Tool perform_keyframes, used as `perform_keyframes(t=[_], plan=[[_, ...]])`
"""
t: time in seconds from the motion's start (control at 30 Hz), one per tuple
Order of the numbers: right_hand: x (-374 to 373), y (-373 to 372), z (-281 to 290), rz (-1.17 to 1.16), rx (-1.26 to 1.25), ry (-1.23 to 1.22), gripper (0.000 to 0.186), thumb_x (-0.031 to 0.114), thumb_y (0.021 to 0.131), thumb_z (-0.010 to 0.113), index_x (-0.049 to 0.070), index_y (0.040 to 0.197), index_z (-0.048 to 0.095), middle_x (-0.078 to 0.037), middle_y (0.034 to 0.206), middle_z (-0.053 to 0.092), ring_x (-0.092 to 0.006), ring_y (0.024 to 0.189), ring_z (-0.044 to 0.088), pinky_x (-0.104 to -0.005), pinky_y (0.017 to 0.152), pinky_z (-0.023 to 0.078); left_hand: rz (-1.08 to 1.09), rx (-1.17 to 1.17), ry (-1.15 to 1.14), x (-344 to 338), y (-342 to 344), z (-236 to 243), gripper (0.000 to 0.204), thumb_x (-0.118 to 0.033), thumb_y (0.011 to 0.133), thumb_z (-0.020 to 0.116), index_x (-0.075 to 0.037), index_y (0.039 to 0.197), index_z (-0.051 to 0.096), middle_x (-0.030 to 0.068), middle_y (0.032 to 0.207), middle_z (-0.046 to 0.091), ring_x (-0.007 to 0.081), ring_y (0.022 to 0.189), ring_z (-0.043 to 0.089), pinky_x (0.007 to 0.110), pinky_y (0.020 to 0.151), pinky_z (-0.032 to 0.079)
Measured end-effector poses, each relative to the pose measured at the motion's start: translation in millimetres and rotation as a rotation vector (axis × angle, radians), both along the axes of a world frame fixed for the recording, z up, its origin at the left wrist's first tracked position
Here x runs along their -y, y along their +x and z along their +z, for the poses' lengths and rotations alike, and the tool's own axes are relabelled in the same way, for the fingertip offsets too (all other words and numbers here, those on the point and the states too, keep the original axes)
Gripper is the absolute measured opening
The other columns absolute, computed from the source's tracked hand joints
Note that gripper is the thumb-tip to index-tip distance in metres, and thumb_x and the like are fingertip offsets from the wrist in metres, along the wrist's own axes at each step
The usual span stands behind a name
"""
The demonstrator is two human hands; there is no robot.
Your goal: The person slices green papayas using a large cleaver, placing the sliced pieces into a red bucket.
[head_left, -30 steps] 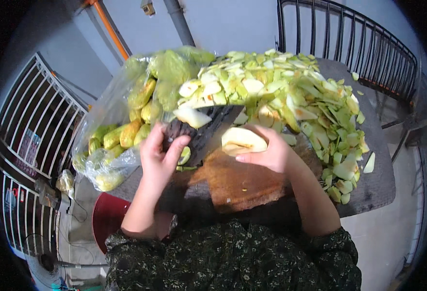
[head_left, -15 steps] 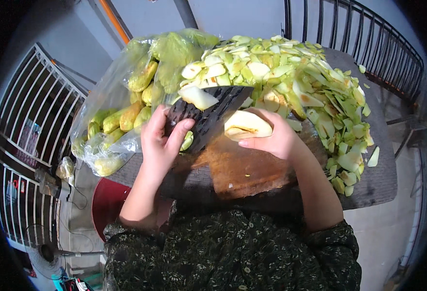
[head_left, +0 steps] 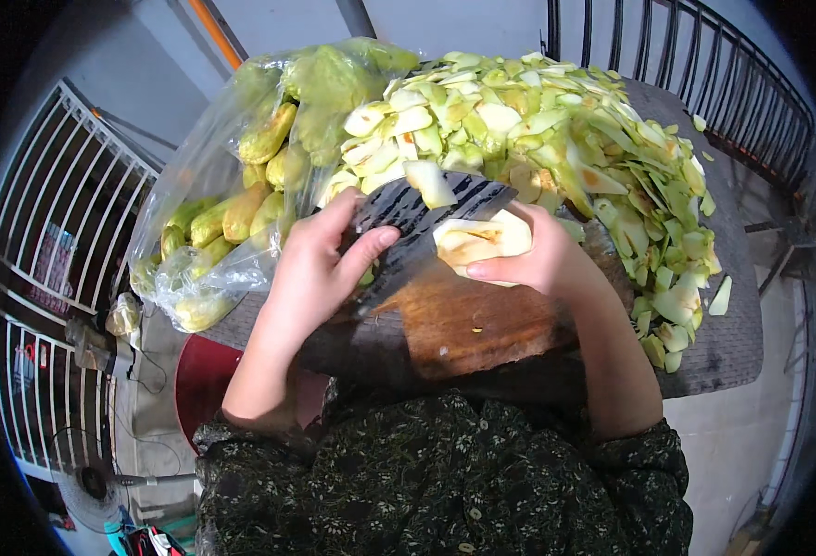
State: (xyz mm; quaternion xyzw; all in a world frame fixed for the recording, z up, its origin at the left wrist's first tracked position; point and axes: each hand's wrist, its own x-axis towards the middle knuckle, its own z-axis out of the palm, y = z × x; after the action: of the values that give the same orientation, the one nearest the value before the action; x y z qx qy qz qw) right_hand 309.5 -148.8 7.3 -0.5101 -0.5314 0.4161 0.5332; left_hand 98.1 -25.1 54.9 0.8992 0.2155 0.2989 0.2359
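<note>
My left hand (head_left: 320, 264) grips a wide dark blade (head_left: 398, 215) with black streaks. The fingers lie behind it and the thumb is in front; its handle cannot be made out. A pale slice (head_left: 433, 185) clings to the blade's upper face. In my right hand (head_left: 549, 252) is a peeled whitish fruit (head_left: 482, 239), its cut side showing a brownish hollow. The blade's right end is up against the fruit, or just over it. Both hands are above a brown wooden cutting board (head_left: 487, 324).
A big heap of pale green slices and peel (head_left: 528, 116) covers the table's far and right side. At the left lies a clear plastic bag (head_left: 162, 199) of yellow-green oblong fruits (head_left: 267, 136). A dark red tub (head_left: 199, 385) stands below the table's left edge.
The blade and its slice have moved right, closer to the fruit. My right hand has turned the fruit slightly. The view has shifted a little.
</note>
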Motion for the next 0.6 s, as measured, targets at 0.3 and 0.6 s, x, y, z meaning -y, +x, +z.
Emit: perform_keyframes(t=[0.3, 0.6], plan=[[-8.8, 4.1, -18.8, 0.106, -0.220, -0.104, 0.052, 0.014, 0.073, 0.076, -0.004, 0.117, 0.055, -0.010, 0.105, 0.064, -0.0143, 0.090, 0.061, -0.0274, 0.081, 0.049, -0.037, -0.229, -0.441, -8.1, -1.1, 0.2, 0.030, -0.025, 0.091, 0.058, 0.003, 0.095, 0.048, 0.0118, 0.073, 0.056, 0.0168, 0.068, 0.050, 0.032, 0.065, 0.043], [-5.0, 11.0, -14.4, 0.146, -0.147, -0.235, 0.045, 0.021, 0.073, 0.077, -0.003, 0.108, 0.061, -0.008, 0.095, 0.066, -0.0135, 0.081, 0.061, -0.0253, 0.073, 0.048, -0.152, -0.408, -0.196, -12.4, 10.3, 16.2, 0.031, -0.027, 0.090, 0.060, 0.001, 0.089, 0.046, 0.0155, 0.069, 0.054, 0.0227, 0.059, 0.051, 0.035, 0.060, 0.042]])
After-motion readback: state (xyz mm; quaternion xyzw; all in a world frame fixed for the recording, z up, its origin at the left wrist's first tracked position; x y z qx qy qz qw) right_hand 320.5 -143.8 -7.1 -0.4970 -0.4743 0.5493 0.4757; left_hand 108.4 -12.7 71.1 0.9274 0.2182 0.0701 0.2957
